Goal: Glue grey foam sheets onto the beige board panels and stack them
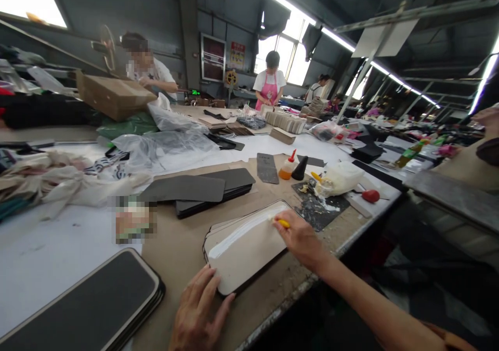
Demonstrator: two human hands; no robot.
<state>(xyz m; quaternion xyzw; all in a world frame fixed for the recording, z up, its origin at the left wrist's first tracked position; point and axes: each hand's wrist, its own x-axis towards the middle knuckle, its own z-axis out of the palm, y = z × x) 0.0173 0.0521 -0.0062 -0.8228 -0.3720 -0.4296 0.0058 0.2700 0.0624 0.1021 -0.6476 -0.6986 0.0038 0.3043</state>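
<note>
My right hand (300, 236) is closed around a small brush with a yellow handle (284, 223). Its tip meets the top of a beige rounded panel (253, 252), where a streak of white paste (241, 231) runs lengthwise along the far side. Similar panels with dark edges lie fanned beneath that one. With fingers apart, my left hand (200, 307) touches the panel's near left corner. Right of the panels, a plastic bag (337, 178) smeared with white paste sits on a dark board (317, 213), another yellow handle (316, 177) sticking out of it.
Dark grey panels (187, 189) are stacked behind the work. An orange-filled bottle (286, 168) stands beside a black cone (300, 169). At lower left lies a pile of grey panels with beige borders (89, 304). A person in a pink apron (268, 83) stands across the table.
</note>
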